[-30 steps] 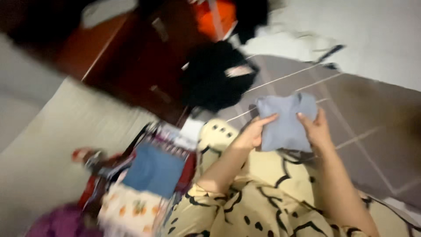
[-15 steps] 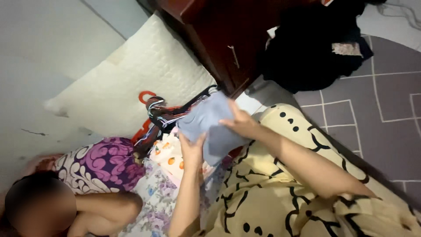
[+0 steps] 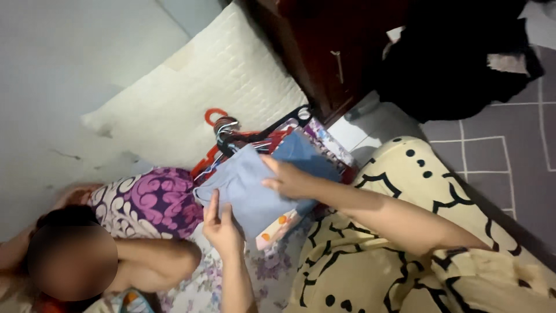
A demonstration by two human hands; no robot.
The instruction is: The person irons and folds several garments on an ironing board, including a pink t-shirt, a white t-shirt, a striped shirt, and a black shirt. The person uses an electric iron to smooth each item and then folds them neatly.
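Now: folded cloth held over the clothes pile

The folded grey-blue garment [image 3: 246, 194] lies slanted, long axis running lower-left to upper-right. Left hand [image 3: 221, 227] pinches its lower edge from below; right hand [image 3: 289, 179] presses flat on top. Beneath it sits a stack of clothes [image 3: 307, 156] with hangers [image 3: 223, 130], beside a cream pillow [image 3: 191, 98] and a wooden cabinet [image 3: 330, 52].

The folded cloth [image 3: 246, 191] is light grey-blue, soft and plain, folded into a flat, rough rectangle. It is tilted, with one corner pointing toward the pillow side. It lies on top of a pile of folded clothes, just above a darker blue piece, near the hangers.
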